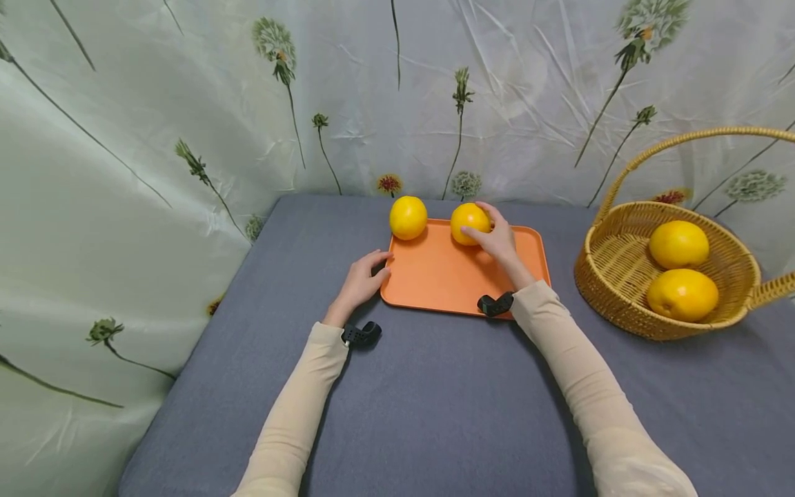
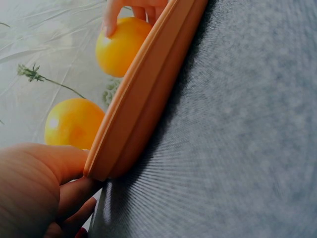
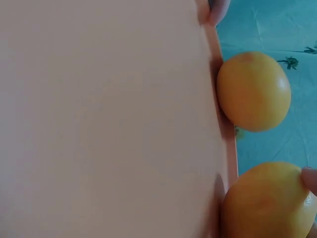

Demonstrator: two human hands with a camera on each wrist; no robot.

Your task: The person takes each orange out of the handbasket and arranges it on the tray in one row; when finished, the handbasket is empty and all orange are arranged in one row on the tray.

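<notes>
An orange plastic tray lies on the grey cloth. At its left edge my left hand pinches the rim, thumb above and fingers lower down, as the left wrist view shows. My right hand holds a yellow-orange orange between thumb and fingers over the tray's back part. A second orange sits at the tray's back left corner, apart from both hands. In the right wrist view the held orange is cut off by the frame, with only fingertips of my hand showing.
To the right stands a wicker basket with a tall handle. Two more oranges, one behind and one in front, lie in it. A flower-printed cloth hangs behind the grey-covered surface.
</notes>
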